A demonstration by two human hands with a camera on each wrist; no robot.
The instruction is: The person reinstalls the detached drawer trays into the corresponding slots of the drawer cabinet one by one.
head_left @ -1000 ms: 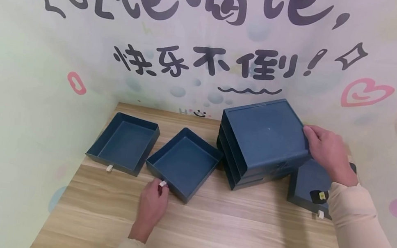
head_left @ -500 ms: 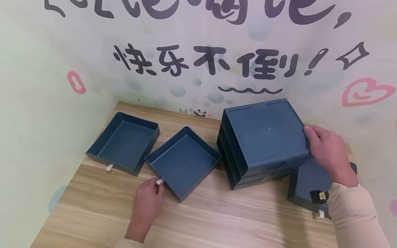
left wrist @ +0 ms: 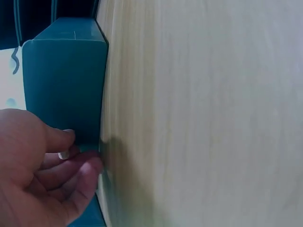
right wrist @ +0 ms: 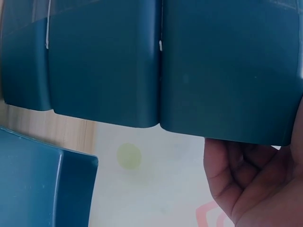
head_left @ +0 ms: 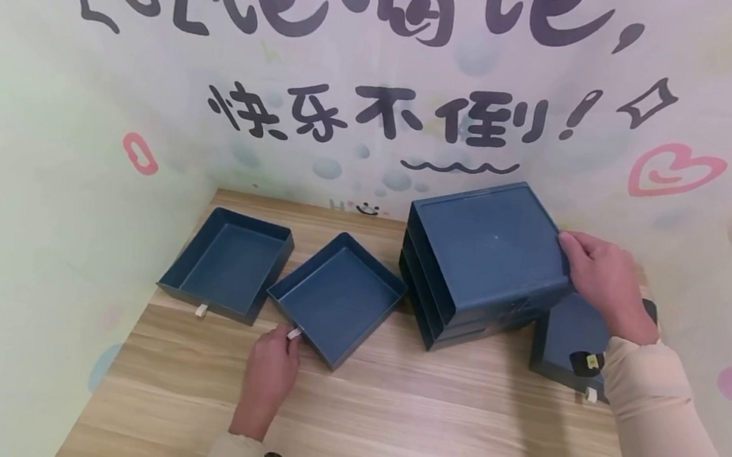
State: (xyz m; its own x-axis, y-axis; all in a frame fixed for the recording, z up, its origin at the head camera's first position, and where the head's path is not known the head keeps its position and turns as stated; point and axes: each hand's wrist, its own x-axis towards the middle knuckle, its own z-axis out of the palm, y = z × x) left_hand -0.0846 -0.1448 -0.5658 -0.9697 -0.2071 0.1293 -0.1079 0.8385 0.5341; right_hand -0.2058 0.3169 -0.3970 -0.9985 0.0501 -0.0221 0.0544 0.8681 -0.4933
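My left hand (head_left: 268, 377) pinches the small white tab (head_left: 294, 333) on the front of a dark blue drawer (head_left: 337, 305), which lies turned at an angle on the table. The left wrist view has the thumb and curled fingers at the tab (left wrist: 64, 154), against the drawer's side. To the right stands a blue cabinet (head_left: 487, 243) of stacked compartments, its open slots facing left. My right hand (head_left: 596, 280) grips the cabinet's upper right edge; in the right wrist view its fingers (right wrist: 222, 170) curl behind the cabinet (right wrist: 227, 75).
A second blue drawer (head_left: 231, 265) with a white tab lies at the left on the wooden table (head_left: 395, 438). Another blue drawer (head_left: 572, 338) sits right of the cabinet, partly behind my right forearm. Printed walls (head_left: 24, 217) enclose the table at the back and sides.
The left hand and the angled drawer have shifted slightly left since one second ago, the drawer's right corner moving a little off the cabinet. My right hand and the cabinet have stayed put.
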